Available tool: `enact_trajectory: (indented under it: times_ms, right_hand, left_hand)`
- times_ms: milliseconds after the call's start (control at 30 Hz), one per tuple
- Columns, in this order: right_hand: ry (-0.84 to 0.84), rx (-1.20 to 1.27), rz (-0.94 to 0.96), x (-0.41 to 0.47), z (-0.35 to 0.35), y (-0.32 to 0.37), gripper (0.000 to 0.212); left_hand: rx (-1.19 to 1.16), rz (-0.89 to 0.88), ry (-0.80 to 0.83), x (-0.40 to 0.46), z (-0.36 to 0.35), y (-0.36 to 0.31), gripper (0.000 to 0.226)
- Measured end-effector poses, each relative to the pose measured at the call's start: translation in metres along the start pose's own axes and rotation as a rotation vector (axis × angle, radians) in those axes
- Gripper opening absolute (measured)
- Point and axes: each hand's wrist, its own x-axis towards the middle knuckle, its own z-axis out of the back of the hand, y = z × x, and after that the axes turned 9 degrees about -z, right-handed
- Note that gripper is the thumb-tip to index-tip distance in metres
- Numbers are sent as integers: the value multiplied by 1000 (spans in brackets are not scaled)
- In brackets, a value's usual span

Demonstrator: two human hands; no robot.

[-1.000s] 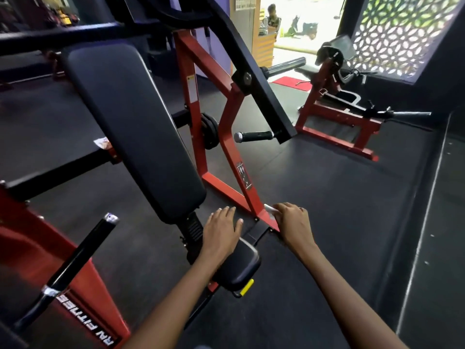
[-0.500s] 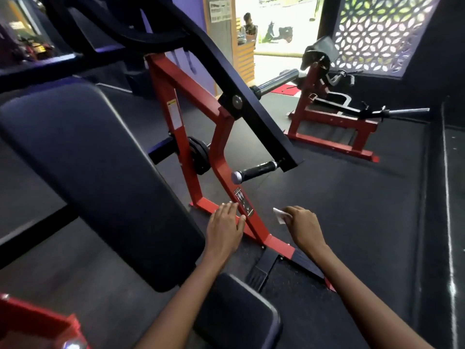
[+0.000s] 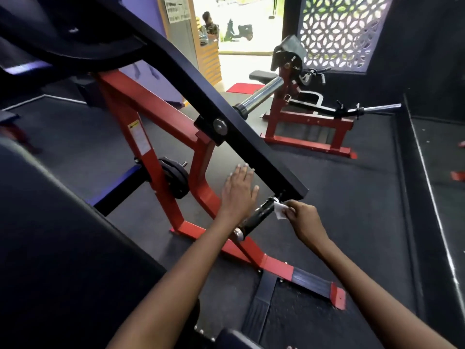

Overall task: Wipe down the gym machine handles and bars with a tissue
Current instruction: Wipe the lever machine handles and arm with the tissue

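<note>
Pinching a small white tissue [image 3: 280, 212] with the right hand [image 3: 300, 217] against the black cylindrical machine handle [image 3: 259, 216]; left hand [image 3: 237, 191] flat, fingers straight, beside the black lever bar [image 3: 251, 147].

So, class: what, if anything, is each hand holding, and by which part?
Right hand pinches the tissue by its right edge, against the handle. Left hand holds nothing.

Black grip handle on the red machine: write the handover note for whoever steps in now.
Right hand: pinches the small white tissue against the upper end of the short black grip handle, below the black lever arm.
Left hand: open, fingers straight, beside that arm; whether it touches is unclear.
Done: cannot tell from this view.
Left: likely the rest of this handle, then the chrome bar and other bars.
</note>
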Motion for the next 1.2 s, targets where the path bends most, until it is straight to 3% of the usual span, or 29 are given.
enact_trajectory:
  times_ms: [333,533,733,933,1067,1133,1200]
  right_hand:
    - [32,111,-99,86,-37,-26,18]
    - [0,10,28,98,-55,-37,18]
    - [157,-188,182,93,-77,-50,34]
    - [217,-147,399,49,-86,-18,41]
    - [420,-21,528,21,-82,-5,39]
    - [413,58,493,38,-69,-5,32]
    - [276,21,357,69,-62,-13,30]
  left_hand:
    - [380,-276,158,139,-44,42,60]
    - [518,-301,202,159,-69,67,60]
    - [502,-305,164,158,-71,66,58]
    - [488,-281,147,157,-72,61,58]
    - [486,-279,150,156,-72,61,58]
    - [481,-284,153,156,-71,61,58]
    - [470,-293,152,156,-70,62,58]
